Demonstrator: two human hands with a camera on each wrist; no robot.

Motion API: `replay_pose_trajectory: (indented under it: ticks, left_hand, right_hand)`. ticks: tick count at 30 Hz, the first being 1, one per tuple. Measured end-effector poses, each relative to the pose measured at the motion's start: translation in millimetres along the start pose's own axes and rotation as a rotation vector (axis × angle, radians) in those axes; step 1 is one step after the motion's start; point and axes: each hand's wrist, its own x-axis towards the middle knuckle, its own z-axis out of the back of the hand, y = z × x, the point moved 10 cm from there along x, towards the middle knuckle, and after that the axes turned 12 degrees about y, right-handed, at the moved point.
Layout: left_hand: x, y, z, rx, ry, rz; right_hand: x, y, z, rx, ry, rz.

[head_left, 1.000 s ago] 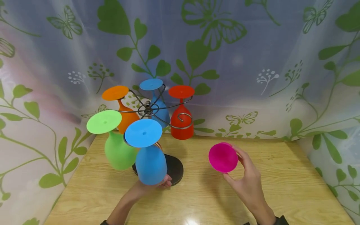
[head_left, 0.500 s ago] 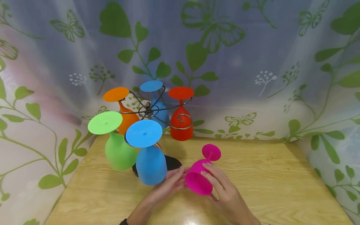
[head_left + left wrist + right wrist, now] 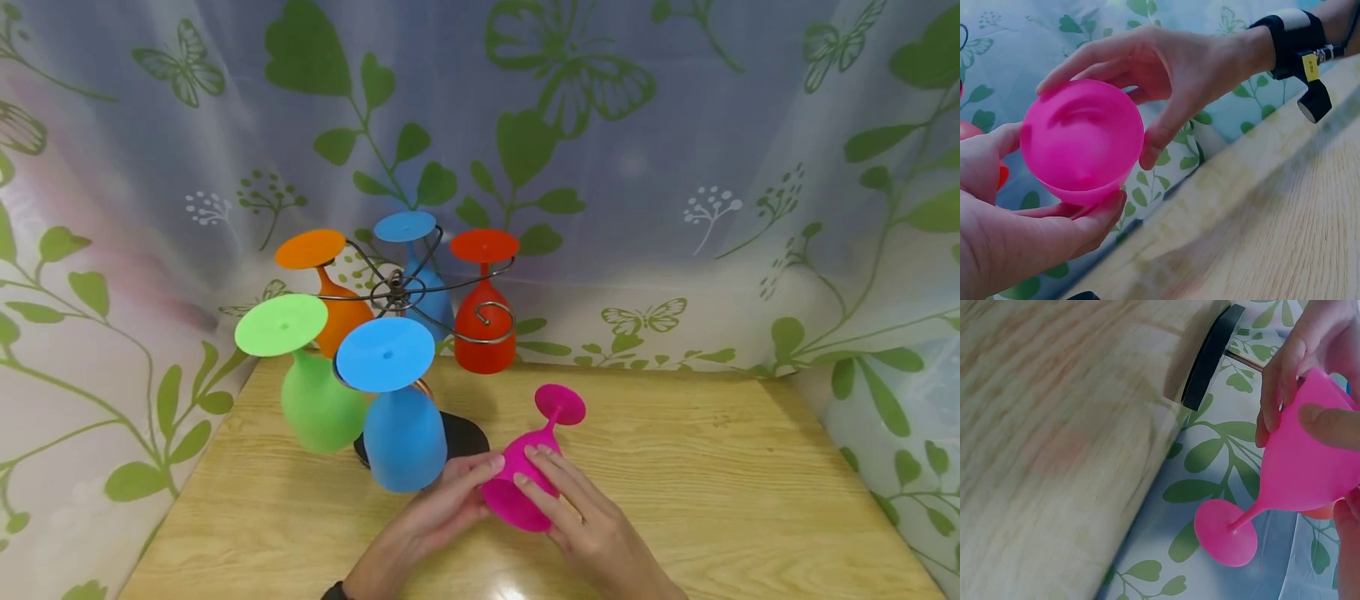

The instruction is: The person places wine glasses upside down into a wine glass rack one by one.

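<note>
A magenta plastic goblet is held tilted between both hands, above the table's front part. Its mouth faces down toward the person, and its round foot points up and away. My left hand grips the bowl near the rim from the left, thumb on top. From the right, my right hand grips the same bowl, fingers spread over its upper side. In the left wrist view the goblet's open bowl shows nothing inside. The right wrist view shows the stem and foot free of any fingers.
Left of the hands stands a wire rack on a black base. Upside-down goblets hang from it: green, orange, red, and two blue, the nearer blue goblet close to my left hand. A patterned curtain surrounds the wooden table.
The right hand has brought the goblet left and toward the person, turning its foot into view. My left hand has left the rack's base area and taken hold of the goblet too.
</note>
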Motion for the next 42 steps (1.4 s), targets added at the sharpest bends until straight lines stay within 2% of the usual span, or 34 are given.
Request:
replay_pose_trajectory:
  ticks: [5, 8, 12, 14, 18, 23, 26, 29, 32, 39, 42]
  left_hand:
    - [0.6, -0.2, 1.8, -0.024, -0.003, -0.016]
    - [0.8, -2.0, 1.2, -0.006, -0.005, -0.033]
    - [0.6, -3.1, 0.4, 0.023, -0.025, -0.046]
    - [0.9, -2.3, -0.5, 0.038, -0.034, -0.044]
    - [2.2, 0.3, -4.4, 0.064, -0.022, -0.028]
    - [5.1, 4.2, -11.1, 0.146, 0.031, -0.005]
    - [6.7, 5.9, -13.9, 0.194, 0.049, 0.000]
    - [6.9, 7.1, -14.7, 0.204, 0.048, -0.001]
    - [6.2, 7.5, -14.8, 0.204, 0.048, -0.008]
    - [1.3, 5.9, -14.4, 0.233, 0.093, -0.065]
    - [-6.7, -1.4, -4.8, 0.282, 0.024, -0.115]
  right_hand:
    - [-5.3, -14, 8, 0.109, -0.051, -0.073]
    - [-12.5, -29, 11, 0.233, -0.117, -0.176]
    - [-23.2, -54, 11, 0.453, -0.207, -0.382]
    - [-29.2, -68, 7, 0.602, -0.244, -0.501]
    - [-42.3, -89, -4, 0.859, -0.281, -0.742]
    - [-58.9, -103, -16, 1.019, -0.273, -1.014]
    - [-66.0, -105, -22, 1.084, -0.257, -1.116]
    - [-70.5, -106, -27, 1.154, -0.258, -1.172]
    - [-72.5, -106, -29, 1.218, -0.287, -1.177]
    - [-66.7, -106, -26, 1.271, -0.297, -1.099]
    - [-60.1, -108, -17, 1.237, -0.301, -1.066]
